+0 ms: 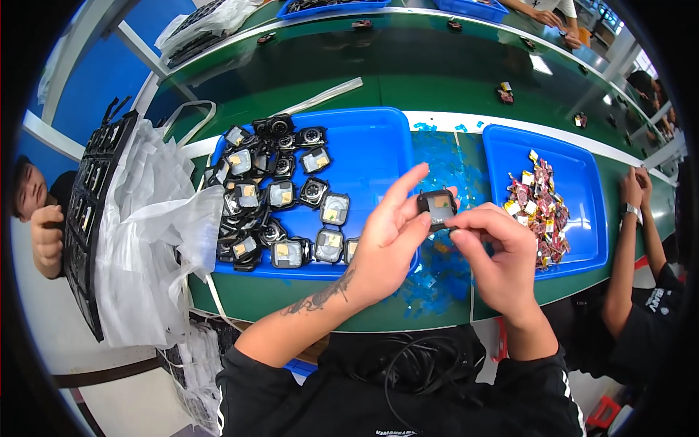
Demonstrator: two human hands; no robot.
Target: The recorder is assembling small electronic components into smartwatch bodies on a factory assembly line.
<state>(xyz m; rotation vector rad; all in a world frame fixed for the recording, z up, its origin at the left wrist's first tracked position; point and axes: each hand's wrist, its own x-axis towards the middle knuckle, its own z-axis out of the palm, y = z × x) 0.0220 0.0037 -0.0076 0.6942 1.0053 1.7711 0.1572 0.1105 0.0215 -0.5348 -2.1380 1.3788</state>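
My left hand grips a black square smartwatch case between thumb and fingers, its pale window facing up. My right hand is closed in a pinch at the case's lower right corner; whether anything small sits between those fingertips is too fine to make out. Left of my hands, a blue tray holds a heap of similar watch cases. On my right, a second blue tray contains a pile of small dark red and yellow electronic parts.
Blue film scraps litter the green table between the trays. Beyond runs a dark green belt with scattered small parts. White sheeting and a black rack stand at left. Co-workers sit at right and far right; another person is at left.
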